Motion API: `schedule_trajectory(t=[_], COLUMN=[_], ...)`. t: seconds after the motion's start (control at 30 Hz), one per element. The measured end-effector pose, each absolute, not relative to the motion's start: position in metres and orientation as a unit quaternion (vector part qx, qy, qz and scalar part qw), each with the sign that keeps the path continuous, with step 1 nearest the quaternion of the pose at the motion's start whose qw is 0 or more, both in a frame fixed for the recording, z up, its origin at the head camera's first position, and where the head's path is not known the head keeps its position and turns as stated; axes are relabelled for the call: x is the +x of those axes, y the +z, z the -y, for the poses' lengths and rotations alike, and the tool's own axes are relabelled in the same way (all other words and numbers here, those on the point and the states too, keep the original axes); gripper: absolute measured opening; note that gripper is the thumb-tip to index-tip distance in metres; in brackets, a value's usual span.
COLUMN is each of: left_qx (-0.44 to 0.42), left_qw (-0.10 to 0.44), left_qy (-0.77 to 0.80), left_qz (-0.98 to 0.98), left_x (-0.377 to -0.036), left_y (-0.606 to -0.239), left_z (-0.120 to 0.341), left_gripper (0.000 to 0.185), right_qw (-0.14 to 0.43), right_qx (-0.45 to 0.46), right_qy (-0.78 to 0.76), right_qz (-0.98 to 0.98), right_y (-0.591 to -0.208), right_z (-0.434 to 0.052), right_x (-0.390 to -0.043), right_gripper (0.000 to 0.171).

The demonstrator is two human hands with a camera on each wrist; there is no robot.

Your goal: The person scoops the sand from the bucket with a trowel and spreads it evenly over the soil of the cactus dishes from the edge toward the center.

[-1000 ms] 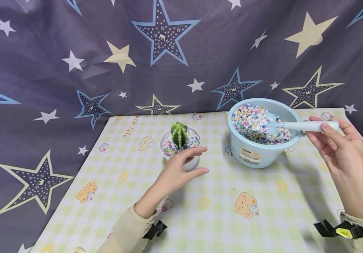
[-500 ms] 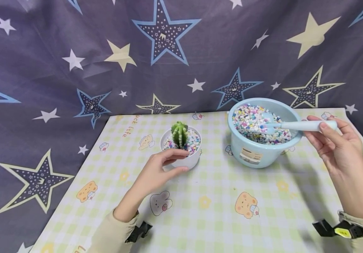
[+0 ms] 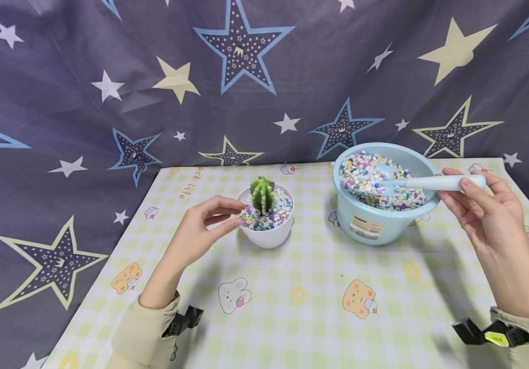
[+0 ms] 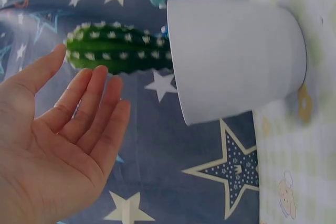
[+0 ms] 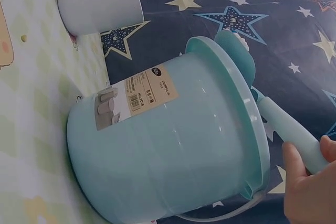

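Note:
My right hand grips the pale blue handle of a small shovel, whose blade lies over the colored pebbles inside a light blue bucket. White pebbles sit on the blade. In the right wrist view, the shovel tilts above the bucket's rim. A green cactus stands in a white pot, with colored pebbles around its base. Beside the pot's left rim is my left hand, fingers loosely bent and holding nothing. The left wrist view has that hand near the cactus.
A checked tablecloth with cartoon prints covers the table. Behind it hangs a dark curtain patterned with stars. The bucket carries a label and a thin bail handle.
My left hand has moved left, from in front of the pot to its left side, uncovering the pot's front. My right hand and the shovel have shifted slightly left.

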State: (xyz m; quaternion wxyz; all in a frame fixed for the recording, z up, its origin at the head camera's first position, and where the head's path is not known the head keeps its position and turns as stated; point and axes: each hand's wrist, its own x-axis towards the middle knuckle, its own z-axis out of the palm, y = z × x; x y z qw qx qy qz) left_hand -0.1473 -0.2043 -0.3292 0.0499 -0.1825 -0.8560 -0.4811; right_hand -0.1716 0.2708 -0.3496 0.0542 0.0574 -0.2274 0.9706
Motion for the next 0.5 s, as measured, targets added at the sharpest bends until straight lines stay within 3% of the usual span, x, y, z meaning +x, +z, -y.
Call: schedule_trajectory(t=[0.5], left_qx=[-0.141], left_qw=[0.081], left_qy=[-0.493], left_qz=[0.855], left_x=[-0.172], left_y=[-0.34], left_z=[0.22], left_gripper=[0.031], right_qw=[0.034], right_qx=[0.063], right_qy=[0.971], right_qz=[0.226], right_y=[-0.348], right_z=[-0.264], right_x=[-0.173], right_gripper=[0.017])
